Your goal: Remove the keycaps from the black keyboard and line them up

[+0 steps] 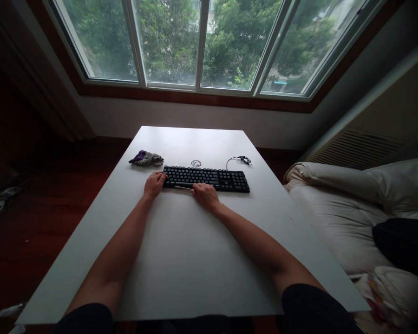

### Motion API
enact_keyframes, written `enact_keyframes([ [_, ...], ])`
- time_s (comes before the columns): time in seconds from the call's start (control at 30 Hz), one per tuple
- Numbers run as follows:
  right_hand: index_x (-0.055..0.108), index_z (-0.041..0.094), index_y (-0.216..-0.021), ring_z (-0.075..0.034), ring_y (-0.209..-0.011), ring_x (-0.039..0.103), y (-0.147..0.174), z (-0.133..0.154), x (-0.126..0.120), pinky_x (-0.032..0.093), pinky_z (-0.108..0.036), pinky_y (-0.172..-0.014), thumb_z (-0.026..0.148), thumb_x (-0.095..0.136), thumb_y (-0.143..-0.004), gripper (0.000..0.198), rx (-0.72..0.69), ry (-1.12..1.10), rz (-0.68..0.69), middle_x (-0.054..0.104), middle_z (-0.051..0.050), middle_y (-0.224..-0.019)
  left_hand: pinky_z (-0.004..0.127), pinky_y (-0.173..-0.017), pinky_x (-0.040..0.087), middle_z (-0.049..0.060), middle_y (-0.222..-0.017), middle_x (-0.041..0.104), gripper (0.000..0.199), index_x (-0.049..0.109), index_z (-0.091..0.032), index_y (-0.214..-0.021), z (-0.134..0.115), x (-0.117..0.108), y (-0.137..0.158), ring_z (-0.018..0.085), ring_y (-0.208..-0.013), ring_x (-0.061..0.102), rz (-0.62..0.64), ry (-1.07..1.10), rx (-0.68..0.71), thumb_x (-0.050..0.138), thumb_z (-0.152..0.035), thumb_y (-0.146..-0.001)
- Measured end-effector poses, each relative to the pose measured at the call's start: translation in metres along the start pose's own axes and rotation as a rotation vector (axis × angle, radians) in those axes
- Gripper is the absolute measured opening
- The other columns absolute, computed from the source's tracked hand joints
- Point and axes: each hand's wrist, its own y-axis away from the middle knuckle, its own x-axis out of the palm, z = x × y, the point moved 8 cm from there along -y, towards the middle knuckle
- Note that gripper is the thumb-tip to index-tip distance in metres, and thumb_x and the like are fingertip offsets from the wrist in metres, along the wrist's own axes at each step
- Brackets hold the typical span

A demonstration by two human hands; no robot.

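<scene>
A black full-size keyboard [209,178] lies across the white table in front of me. My left hand [154,183] is closed on its left end, with the fingertips over the edge keys. At the front edge, near the middle, my right hand [204,193] is curled with its fingers pinched around a thin pale stick [184,188]. The stick points left along the keyboard's front edge, and its tip is too small to identify. Whether the right fingers also touch the keyboard I cannot tell.
Behind the keyboard's left end lies a crumpled grey and purple glove or cloth [146,158]. A small ring-shaped item [196,163] and a coiled black cable [244,160] sit behind it. The white table [195,260] has a sofa [334,213] on its right and a window beyond.
</scene>
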Motion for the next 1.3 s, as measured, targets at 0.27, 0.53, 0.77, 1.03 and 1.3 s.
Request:
enact_keyframes([
  [0.27, 0.066, 0.021, -0.099, -0.022, -0.094, 0.06, 0.044, -0.073, -0.012, 0.037, -0.031, -0.082, 0.035, 0.047, -0.104, 0.024, 0.081, 0.051, -0.057, 0.07, -0.01, -0.098, 0.044, -0.112, 0.042, 0.01, -0.138, 0.059, 0.021, 0.072, -0.023, -0.099, -0.016, 0.007, 0.007, 0.03, -0.127, 0.054, -0.054, -0.119, 0.083, 0.056, -0.036, -0.094],
  [0.53, 0.064, 0.02, -0.095, -0.023, -0.095, 0.058, 0.06, -0.105, -0.016, 0.038, -0.03, -0.083, 0.035, 0.047, -0.103, 0.024, 0.06, 0.048, -0.093, 0.067, -0.01, -0.096, 0.05, -0.122, 0.03, 0.01, -0.153, 0.049, 0.038, 0.064, -0.026, -0.13, -0.051, 0.025, 0.02, 0.033, -0.142, 0.042, -0.007, -0.218, 0.206, 0.059, -0.037, -0.094],
  [0.77, 0.063, 0.021, -0.099, -0.021, -0.094, 0.058, 0.044, -0.071, -0.011, 0.038, -0.029, -0.078, 0.035, 0.047, -0.104, 0.023, 0.006, -0.008, -0.073, 0.067, -0.008, -0.097, 0.057, -0.125, 0.018, 0.006, -0.156, 0.048, 0.049, 0.061, -0.032, -0.139, -0.067, 0.043, 0.031, 0.034, -0.148, 0.034, 0.162, -0.232, 0.322, 0.062, -0.035, -0.091],
  [1.03, 0.063, 0.022, -0.098, -0.022, -0.095, 0.059, 0.076, -0.132, -0.017, 0.039, -0.03, -0.078, 0.033, 0.05, -0.103, 0.018, 0.136, 0.002, -0.043, 0.068, -0.009, -0.099, 0.056, -0.125, 0.02, 0.006, -0.155, 0.049, 0.05, 0.062, -0.033, -0.138, -0.063, 0.044, 0.028, 0.034, -0.147, 0.035, 0.153, -0.236, 0.304, 0.064, -0.033, -0.089],
  [1.3, 0.06, 0.023, -0.092, -0.02, -0.087, 0.059, 0.065, -0.116, -0.01, 0.039, -0.028, -0.073, 0.035, 0.051, -0.102, 0.018, 0.018, -0.075, -0.116, 0.066, -0.005, -0.092, 0.055, -0.123, 0.026, 0.005, -0.154, 0.05, 0.046, 0.062, -0.031, -0.137, -0.069, 0.043, 0.03, 0.032, -0.145, 0.037, 0.134, -0.316, 0.332, 0.062, -0.035, -0.091],
])
